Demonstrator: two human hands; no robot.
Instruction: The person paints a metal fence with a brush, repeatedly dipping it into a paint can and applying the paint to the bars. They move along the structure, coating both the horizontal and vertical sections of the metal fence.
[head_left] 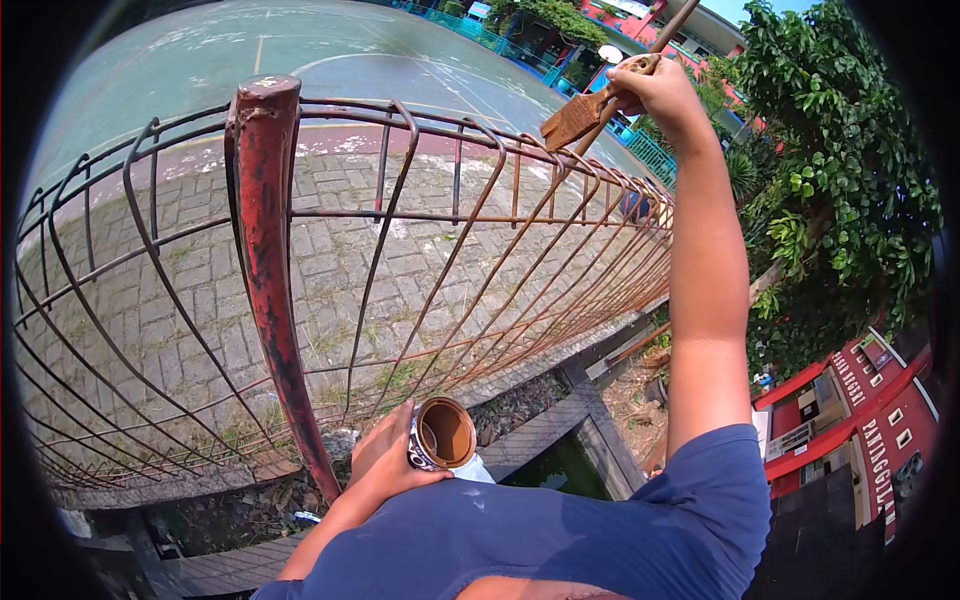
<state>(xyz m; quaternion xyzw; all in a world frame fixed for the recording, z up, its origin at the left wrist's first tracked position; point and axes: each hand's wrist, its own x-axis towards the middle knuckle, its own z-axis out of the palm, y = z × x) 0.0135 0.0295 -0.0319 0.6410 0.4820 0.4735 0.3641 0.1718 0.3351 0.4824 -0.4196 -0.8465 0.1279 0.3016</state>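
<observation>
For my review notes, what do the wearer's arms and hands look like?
The right hand and left hand show no gloves. The blue shirt has a short right sleeve, leaving that forearm uncovered. No watch shows.

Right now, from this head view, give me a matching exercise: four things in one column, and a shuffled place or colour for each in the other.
Things
1. Brush
2. Can
3. Thick fence post
4. Shirt

Places and colours
A. Navy blue
B. In the left hand
C. Red with dark patches
D. In the raised right hand

Pairs: 1-D, 2-B, 3-C, 4-A
</observation>
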